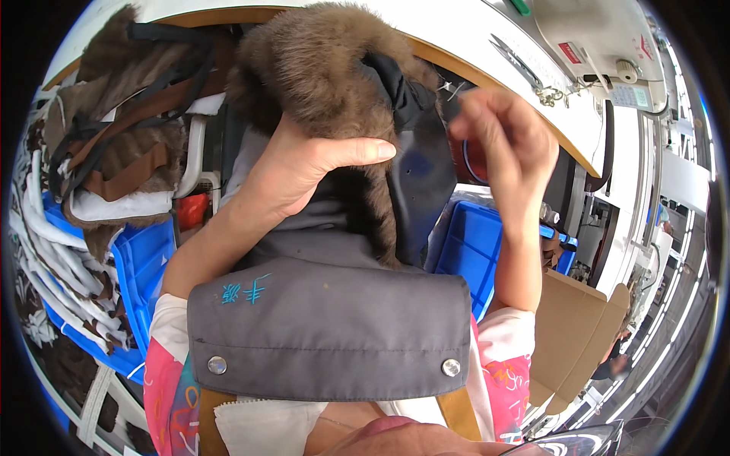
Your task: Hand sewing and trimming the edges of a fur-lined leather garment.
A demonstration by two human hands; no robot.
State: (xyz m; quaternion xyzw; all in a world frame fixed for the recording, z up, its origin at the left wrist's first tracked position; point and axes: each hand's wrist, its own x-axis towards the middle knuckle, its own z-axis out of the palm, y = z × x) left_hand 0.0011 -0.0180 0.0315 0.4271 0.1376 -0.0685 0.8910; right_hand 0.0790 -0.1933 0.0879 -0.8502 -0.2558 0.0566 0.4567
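Our left hand (300, 157) clasps the brown fur piece (319, 72) beside the bench (465, 32); we judge it soft, light, best held by its edge. Our right hand (513, 144) blurs; we cannot tell its grip.

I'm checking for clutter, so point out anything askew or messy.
The pale strips at far left look messy, heaped in a loose tangle at the blue crate. The brown fur in the left hand shows no obvious damage.

Left hand (298, 163) clasped, thumb extended, right hand (508, 144) raised, blurred, fingers bent
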